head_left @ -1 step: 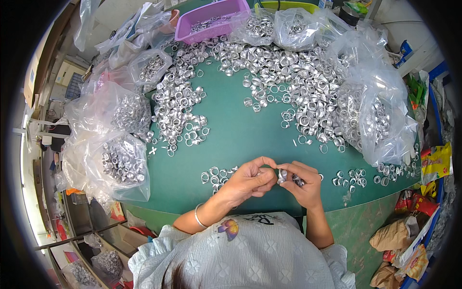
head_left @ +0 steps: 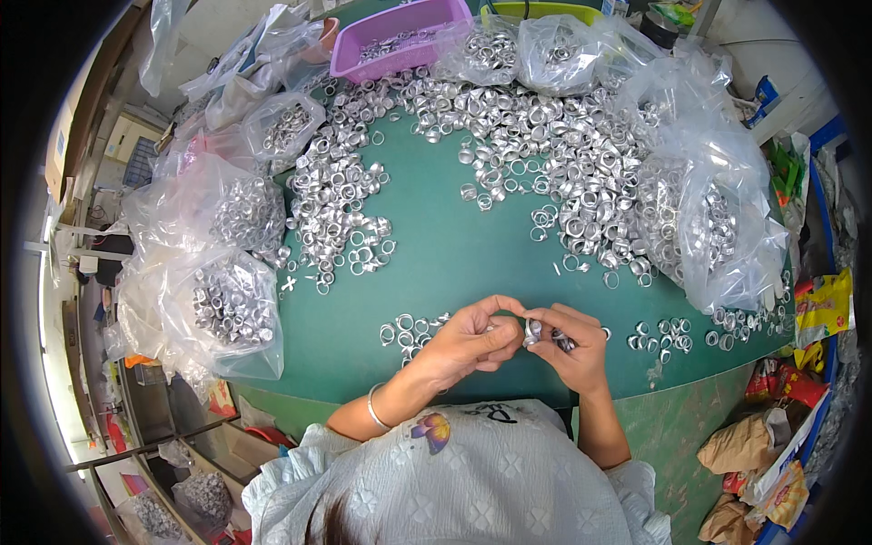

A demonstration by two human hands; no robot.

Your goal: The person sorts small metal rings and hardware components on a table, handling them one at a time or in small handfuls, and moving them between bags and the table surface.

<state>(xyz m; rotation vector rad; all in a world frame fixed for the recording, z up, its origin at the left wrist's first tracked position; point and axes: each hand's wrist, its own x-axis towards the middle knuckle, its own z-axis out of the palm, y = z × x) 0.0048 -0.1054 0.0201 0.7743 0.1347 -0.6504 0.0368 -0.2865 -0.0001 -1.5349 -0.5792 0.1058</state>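
Over the near edge of the green table point(head_left: 436, 245), my two hands meet. My right hand point(head_left: 577, 350) pinches a silver ring point(head_left: 533, 329) between thumb and fingers, and a few more rings point(head_left: 563, 341) sit in its curled fingers. My left hand point(head_left: 472, 341) is closed, its index fingertip reaching to the pinched ring. A glint of silver shows within its fingers, too covered to make out. A small group of loose rings point(head_left: 404, 334) lies just left of my left hand. Other small clusters of rings point(head_left: 668, 334) lie to the right of my right hand.
Large heaps of silver rings point(head_left: 581, 173) curve across the back and right, with another pile point(head_left: 336, 191) on the left. Clear plastic bags of rings point(head_left: 232, 309) line both sides. A purple basket point(head_left: 345, 54) stands at the back. Paper bags point(head_left: 745, 440) sit at lower right.
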